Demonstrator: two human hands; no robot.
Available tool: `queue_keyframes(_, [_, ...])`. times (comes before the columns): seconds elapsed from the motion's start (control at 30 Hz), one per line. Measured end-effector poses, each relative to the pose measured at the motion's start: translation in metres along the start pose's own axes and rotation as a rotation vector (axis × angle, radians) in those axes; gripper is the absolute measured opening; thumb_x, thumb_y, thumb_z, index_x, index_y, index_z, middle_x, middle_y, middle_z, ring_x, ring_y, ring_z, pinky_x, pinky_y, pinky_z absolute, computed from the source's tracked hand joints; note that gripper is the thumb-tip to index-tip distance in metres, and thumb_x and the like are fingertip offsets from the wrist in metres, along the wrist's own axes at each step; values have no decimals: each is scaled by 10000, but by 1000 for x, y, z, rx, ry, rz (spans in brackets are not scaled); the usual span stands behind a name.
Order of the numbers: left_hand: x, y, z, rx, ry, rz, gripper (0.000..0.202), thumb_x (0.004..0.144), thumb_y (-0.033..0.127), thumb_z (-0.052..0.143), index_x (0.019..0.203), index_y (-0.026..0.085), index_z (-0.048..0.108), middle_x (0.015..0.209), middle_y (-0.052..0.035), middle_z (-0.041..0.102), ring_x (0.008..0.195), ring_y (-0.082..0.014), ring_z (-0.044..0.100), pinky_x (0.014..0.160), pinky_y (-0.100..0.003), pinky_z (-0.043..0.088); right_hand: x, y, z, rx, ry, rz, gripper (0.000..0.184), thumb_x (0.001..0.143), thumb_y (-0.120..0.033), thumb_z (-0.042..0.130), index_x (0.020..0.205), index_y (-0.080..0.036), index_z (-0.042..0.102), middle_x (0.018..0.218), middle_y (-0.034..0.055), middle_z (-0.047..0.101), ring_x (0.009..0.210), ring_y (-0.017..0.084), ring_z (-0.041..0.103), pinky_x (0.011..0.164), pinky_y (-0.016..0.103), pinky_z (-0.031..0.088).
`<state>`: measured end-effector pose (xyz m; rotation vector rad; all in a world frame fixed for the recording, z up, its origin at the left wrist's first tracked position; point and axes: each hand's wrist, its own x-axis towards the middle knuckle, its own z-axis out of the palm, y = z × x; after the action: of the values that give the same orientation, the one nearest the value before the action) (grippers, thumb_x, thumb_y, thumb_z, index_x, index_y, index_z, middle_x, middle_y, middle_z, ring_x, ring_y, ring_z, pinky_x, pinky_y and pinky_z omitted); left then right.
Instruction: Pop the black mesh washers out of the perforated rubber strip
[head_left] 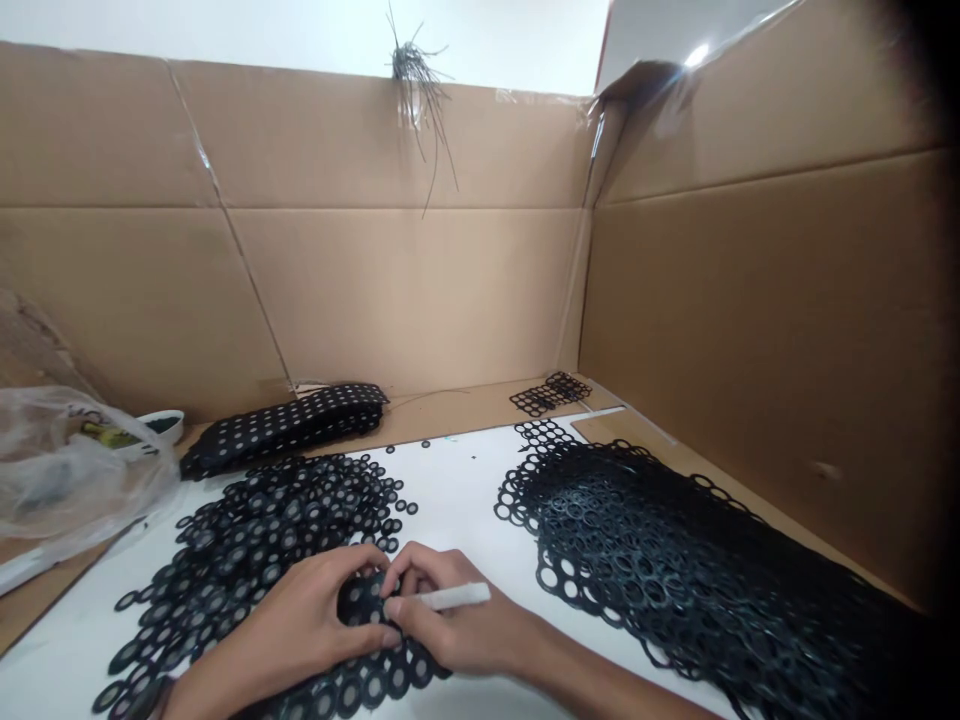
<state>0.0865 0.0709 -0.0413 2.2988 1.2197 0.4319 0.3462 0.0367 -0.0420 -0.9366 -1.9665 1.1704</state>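
My left hand [304, 615] is curved around a black piece with pale round discs [363, 598], its thumb and fingers gripping the edges. My right hand [457, 615] meets it at the fingertips and is closed on a white pen-like tool [457, 596]. The tool's working end is hidden by my fingers. Under and around my left hand spreads a large heap of black rings with pale centres [277, 520], several of them joined in strips at the front.
At right lies a big pile of black perforated ring sheets [630, 540], with smaller sheets [551, 393] behind. A folded black dotted strip [292, 425], a white bowl [166, 428] and a clear plastic bag [75, 470] stand left. Cardboard walls [405, 290] enclose the white work surface [450, 480].
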Motion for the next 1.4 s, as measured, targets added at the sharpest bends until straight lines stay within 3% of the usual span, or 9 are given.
queue_keyframes(0.13, [7,1,13,-43,-30,-5,230,926,477,886,1060,295,845,1066,23,855,1013,-235,773,885,-269,526,-1,3,0,55,-7,-19,299,1155,-427,752,1219,-135,751,1054,49,757,909,187,752,869,367,676])
queue_keyframes(0.33, [0,-12,25,-77,44,-25,273,890,463,931,1098,296,874,1139,-5,865,1100,-277,761,955,-317,536,0,12,-2,148,53,-2,354,1189,-472,692,1120,-129,745,974,33,737,816,158,723,789,319,659])
queue_keyframes(0.5, [-4,-22,32,-104,114,-16,410,910,600,899,1151,271,857,1153,-54,859,1103,-296,763,974,-362,580,0,15,-14,100,100,-27,371,1183,-475,699,1043,-134,736,941,25,723,828,162,716,804,323,652])
queue_keyframes(0.73, [-9,-15,26,-140,124,-18,420,1001,637,792,1187,262,834,1178,-57,853,1133,-293,783,1021,-375,614,-2,13,-18,-9,45,-76,346,1174,-469,714,1065,-141,731,851,-9,672,726,139,659,743,294,622])
queue_keyframes(0.93, [-6,-8,21,-163,108,10,386,1073,630,697,1073,273,844,1011,-17,845,964,-232,770,895,-308,612,-2,11,-19,-53,46,-93,331,1184,-459,697,1101,-141,733,899,7,690,771,149,681,765,305,633])
queue_keyframes(1.17, [-13,-26,32,-147,186,-35,484,1026,703,727,1248,290,848,1237,-54,875,1174,-310,802,1060,-393,654,-2,9,-23,-82,36,-118,326,1163,-470,728,1177,-144,721,893,-2,678,714,131,645,695,272,608])
queue_keyframes(1.4, [-10,-21,30,-143,175,-47,487,1032,721,703,1218,297,850,1201,-42,876,1138,-298,816,1054,-394,656,-1,12,-26,-98,25,-138,339,1163,-485,725,1174,-146,714,866,-10,670,680,122,629,662,256,590])
